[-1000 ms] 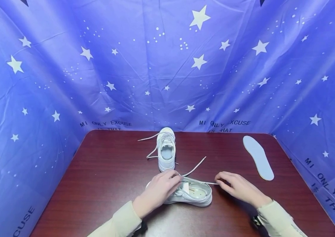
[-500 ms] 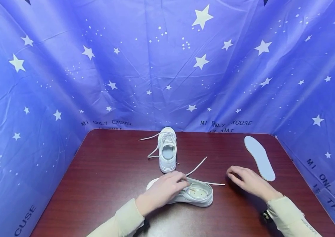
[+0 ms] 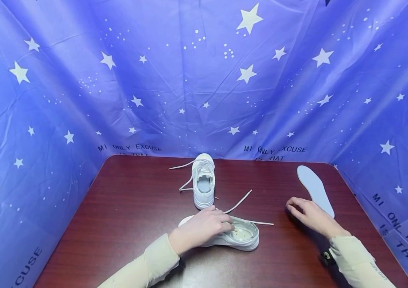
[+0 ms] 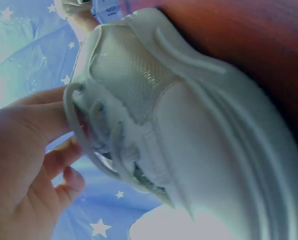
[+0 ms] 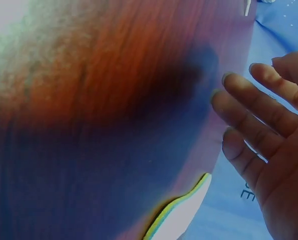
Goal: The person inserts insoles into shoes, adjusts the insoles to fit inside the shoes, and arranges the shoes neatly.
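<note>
A white lace-up sneaker (image 3: 248,243) lies sideways at the front of the table, toe to the left. My left hand (image 3: 204,226) grips it at the top of the lacing, fingers curled at the front of the opening. In the left wrist view, fingers (image 4: 48,117) pass behind the laces (image 4: 117,150), their tips hidden by the shoe. One loose lace end (image 3: 261,223) points right. To the right, my right hand (image 3: 310,216) hovers with loosely bent fingers, holding nothing. Beside it lies a white insole (image 3: 312,182), its near end partly covered by the hand.
Behind the gripped shoe stands a second white sneaker (image 3: 203,200), toe toward the back, its laces loose to the left. A blue curtain with white stars (image 3: 185,80) encloses the dark red table (image 3: 135,208) on the visible sides.
My right hand has let go of the lace end and moved right, toward the insole. My left hand has shifted slightly right along the sneaker, closer over its opening.
</note>
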The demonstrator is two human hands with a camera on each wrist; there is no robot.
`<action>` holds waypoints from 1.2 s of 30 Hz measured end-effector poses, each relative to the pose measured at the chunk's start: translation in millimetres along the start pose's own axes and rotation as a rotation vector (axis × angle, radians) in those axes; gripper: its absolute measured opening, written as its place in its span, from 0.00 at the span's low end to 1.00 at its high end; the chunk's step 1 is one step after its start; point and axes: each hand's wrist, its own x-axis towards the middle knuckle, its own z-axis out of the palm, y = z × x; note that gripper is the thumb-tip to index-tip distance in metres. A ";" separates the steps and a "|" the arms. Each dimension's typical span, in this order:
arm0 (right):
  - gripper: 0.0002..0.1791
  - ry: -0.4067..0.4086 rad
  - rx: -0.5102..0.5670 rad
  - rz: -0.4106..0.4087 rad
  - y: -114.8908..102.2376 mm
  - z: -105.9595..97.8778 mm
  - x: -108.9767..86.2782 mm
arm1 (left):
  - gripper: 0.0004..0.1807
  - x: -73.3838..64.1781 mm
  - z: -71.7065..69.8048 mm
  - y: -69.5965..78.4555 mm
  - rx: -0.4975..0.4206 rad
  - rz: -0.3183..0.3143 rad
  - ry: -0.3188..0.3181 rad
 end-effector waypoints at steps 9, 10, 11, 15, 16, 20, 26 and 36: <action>0.06 -0.012 0.025 -0.048 -21.3 5.3 5.9 | 0.13 8.0 -6.5 0.1 0.023 0.022 -0.159; 0.06 -0.024 0.030 -0.046 -25.1 5.2 7.4 | 0.13 8.4 -6.3 0.3 0.018 0.020 -0.171; 0.05 -0.037 0.037 -0.042 -29.2 5.2 8.9 | 0.13 8.8 -5.9 0.5 0.013 0.020 -0.180; 0.06 -0.077 0.063 -0.060 -46.1 6.1 13.4 | 0.11 10.1 -4.4 2.6 -0.002 0.018 -0.191; 0.07 -0.081 0.070 -0.077 -50.7 6.7 14.5 | 0.11 10.4 -4.1 3.3 0.003 0.019 -0.192; 0.14 -0.072 0.079 -0.174 -71.1 8.4 18.7 | 0.10 10.0 -2.4 5.7 0.032 0.015 -0.190; 0.23 -0.052 0.113 -0.282 -100.0 8.5 23.4 | 0.09 7.5 -0.5 7.4 0.065 -0.001 -0.176; 0.23 -0.082 0.142 -0.358 -117.5 13.2 25.2 | 0.08 5.2 0.7 6.0 0.098 0.008 -0.129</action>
